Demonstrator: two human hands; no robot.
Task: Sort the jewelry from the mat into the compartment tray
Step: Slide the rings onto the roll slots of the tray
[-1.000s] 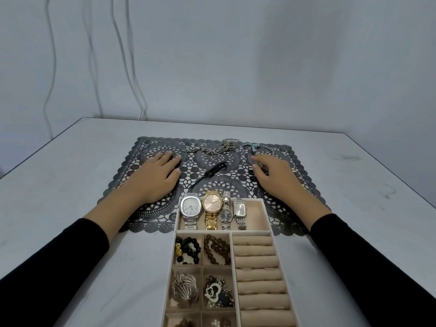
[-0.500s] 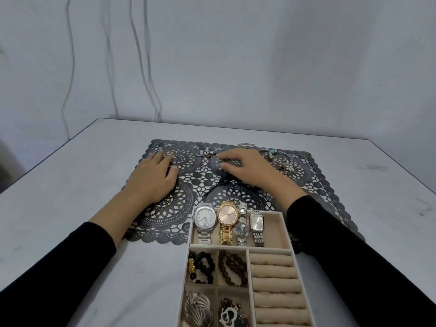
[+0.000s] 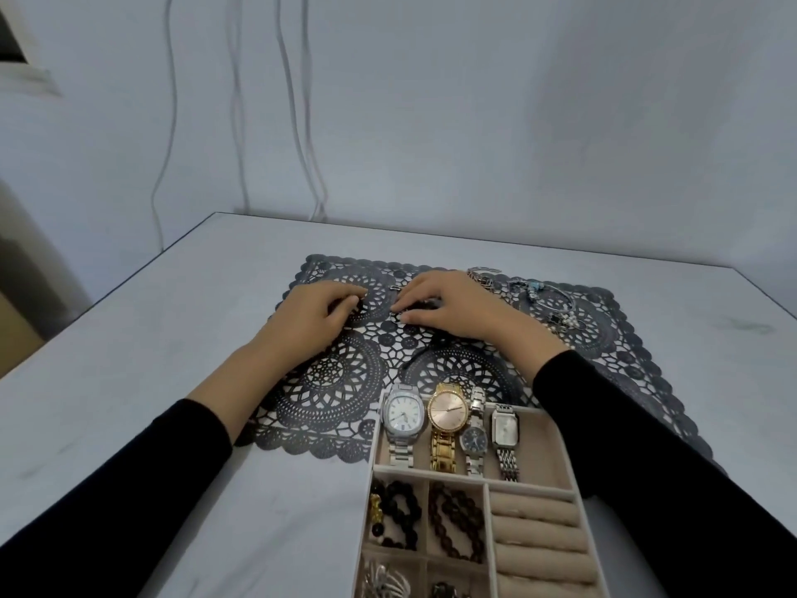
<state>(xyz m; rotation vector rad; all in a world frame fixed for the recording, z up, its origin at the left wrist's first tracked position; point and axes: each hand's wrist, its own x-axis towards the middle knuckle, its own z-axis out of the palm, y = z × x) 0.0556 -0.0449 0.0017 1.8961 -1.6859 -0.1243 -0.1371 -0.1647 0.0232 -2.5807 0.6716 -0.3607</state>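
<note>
While the big pale table [image 3: 172, 403] holds everything, a black lacy mat [image 3: 336, 394] lies flat on it. The tray [image 3: 374, 451] sits on the near side, and its far end lies over the mat's near edge. The left hand [image 3: 310, 315] rests on the mat with its fingers bent and the tips down; I cannot tell if it holds anything. The right hand [image 3: 453, 306] is just beside it. Its fingers curl down on something dark, but I cannot tell if they pinch it. Four watches [image 3: 448, 420] lie side by side in the tray's far box. Dark bead bracelets [image 3: 396, 520] lie in two small boxes nearer to the person, with soft rolls [image 3: 539, 537] beside them. Shiny bracelets [image 3: 543, 295] lie on the mat's far right part, near the right hand.
</note>
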